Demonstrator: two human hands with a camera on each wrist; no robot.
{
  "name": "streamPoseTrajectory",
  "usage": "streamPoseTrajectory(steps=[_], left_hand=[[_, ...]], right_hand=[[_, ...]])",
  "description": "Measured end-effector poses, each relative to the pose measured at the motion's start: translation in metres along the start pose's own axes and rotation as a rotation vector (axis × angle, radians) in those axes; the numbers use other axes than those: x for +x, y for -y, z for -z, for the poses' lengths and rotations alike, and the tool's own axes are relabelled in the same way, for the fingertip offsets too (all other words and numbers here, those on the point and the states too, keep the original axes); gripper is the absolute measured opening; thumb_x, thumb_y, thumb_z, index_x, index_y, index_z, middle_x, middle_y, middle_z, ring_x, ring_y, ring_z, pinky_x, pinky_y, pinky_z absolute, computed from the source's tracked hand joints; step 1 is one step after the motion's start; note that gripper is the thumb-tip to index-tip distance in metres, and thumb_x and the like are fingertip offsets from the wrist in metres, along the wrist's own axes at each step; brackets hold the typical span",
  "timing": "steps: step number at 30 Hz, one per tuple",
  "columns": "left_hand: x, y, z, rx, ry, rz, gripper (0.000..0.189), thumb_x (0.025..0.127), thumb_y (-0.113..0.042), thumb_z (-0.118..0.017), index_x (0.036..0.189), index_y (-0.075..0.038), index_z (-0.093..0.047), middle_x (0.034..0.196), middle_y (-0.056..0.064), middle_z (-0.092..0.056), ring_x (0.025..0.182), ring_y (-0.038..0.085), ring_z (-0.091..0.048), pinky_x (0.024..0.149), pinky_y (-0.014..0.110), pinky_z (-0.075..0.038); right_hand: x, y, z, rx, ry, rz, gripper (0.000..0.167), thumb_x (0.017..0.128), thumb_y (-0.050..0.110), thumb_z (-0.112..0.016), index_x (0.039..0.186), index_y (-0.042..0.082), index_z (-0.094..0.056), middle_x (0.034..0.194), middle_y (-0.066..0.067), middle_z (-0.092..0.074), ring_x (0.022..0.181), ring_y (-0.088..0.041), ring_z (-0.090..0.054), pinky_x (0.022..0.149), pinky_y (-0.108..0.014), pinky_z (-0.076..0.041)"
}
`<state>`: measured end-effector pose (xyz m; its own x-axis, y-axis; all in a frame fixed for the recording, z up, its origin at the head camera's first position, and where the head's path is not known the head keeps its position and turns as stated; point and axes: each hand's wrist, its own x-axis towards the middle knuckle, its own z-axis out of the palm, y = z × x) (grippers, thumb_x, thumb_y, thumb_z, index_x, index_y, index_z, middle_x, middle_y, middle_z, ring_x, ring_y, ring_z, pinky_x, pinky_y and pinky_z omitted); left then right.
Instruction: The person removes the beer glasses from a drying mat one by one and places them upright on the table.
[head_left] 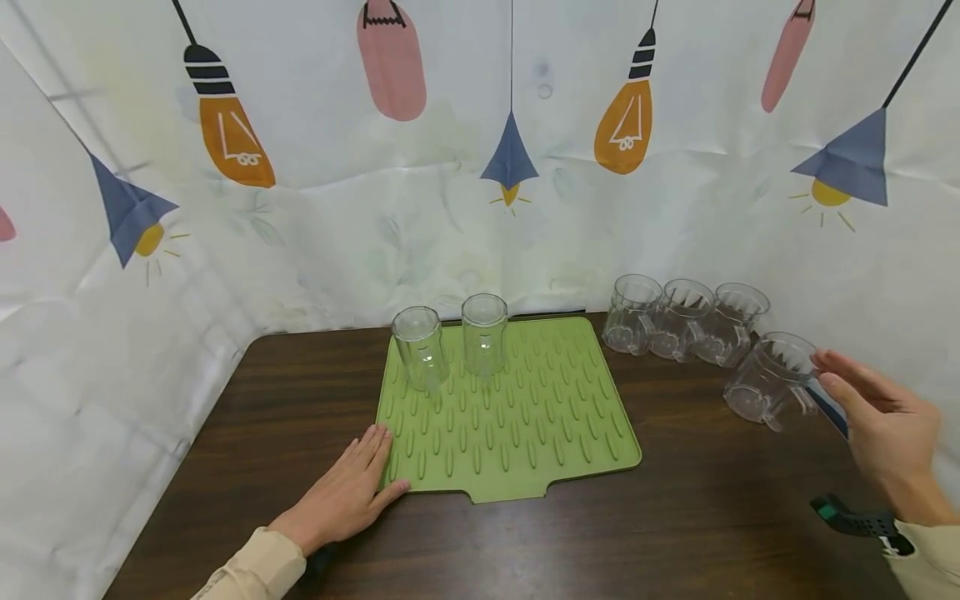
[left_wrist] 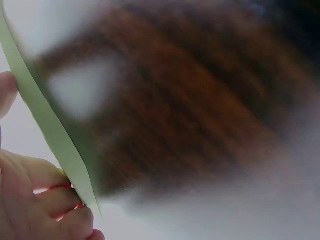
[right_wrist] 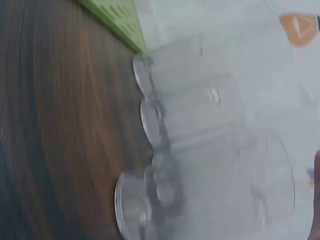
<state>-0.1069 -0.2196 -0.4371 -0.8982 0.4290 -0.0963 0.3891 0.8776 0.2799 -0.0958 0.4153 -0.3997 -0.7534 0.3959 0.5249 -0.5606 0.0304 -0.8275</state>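
right wrist shows the nearest mug blurred, right hand mostly cropped.

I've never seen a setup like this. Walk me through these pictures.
There is no machine here: a person works with two bare hands. The wide picture comes from a camera worn on the head, looking forward and down. The other two come from cameras on the wrists, one for each hand; the left one is largely blurred.

On the dark wooden table lies a green mat with two clear mugs on it. To its right stand three more mugs in a row, with a fourth mug closer to the person.

The left hand rests on the mat's near left corner. The right hand is beside the fourth mug; whether it touches it is hard to tell. Neither hand clearly grips anything.
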Motion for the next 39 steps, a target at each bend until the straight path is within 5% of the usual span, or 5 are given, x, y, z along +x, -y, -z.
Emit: streamPoseTrajectory(steps=[3, 13, 39], left_hand=[[0.001, 0.001, 0.0, 0.001, -0.008, -0.002, 0.085, 0.105, -0.052, -0.054, 0.158, 0.01, -0.03, 0.168, 0.032, -0.024, 0.158, 0.049, -0.023, 0.126, 0.066, -0.027], [0.001, 0.006, 0.001, -0.029, 0.023, 0.02, 0.088, 0.104, -0.055, -0.053, 0.159, 0.01, -0.029, 0.169, 0.031, -0.021, 0.159, 0.049, -0.02, 0.127, 0.066, -0.024], [0.006, 0.002, 0.007, -0.02, 0.015, -0.022, 0.087, 0.104, -0.051, -0.056, 0.158, 0.012, -0.029, 0.168, 0.033, -0.022, 0.159, 0.048, -0.021, 0.127, 0.064, -0.027]], right_hand=[[0.0, 0.002, -0.017, -0.009, 0.061, 0.001, 0.04, 0.09, -0.026, -0.058, 0.13, -0.029, -0.053, 0.122, -0.006, -0.079, 0.11, -0.009, -0.076, 0.092, -0.013, -0.058], [0.0, -0.006, -0.073, -0.097, 0.297, 0.037, 0.045, 0.091, -0.02, -0.062, 0.135, -0.021, -0.055, 0.131, -0.001, -0.074, 0.113, -0.004, -0.074, 0.093, -0.011, -0.057], [-0.006, -0.048, -0.211, -0.046, 0.541, -0.089, 0.045, 0.098, -0.003, -0.066, 0.143, -0.005, -0.059, 0.133, 0.017, -0.071, 0.12, 0.001, -0.07, 0.094, -0.018, -0.06]])
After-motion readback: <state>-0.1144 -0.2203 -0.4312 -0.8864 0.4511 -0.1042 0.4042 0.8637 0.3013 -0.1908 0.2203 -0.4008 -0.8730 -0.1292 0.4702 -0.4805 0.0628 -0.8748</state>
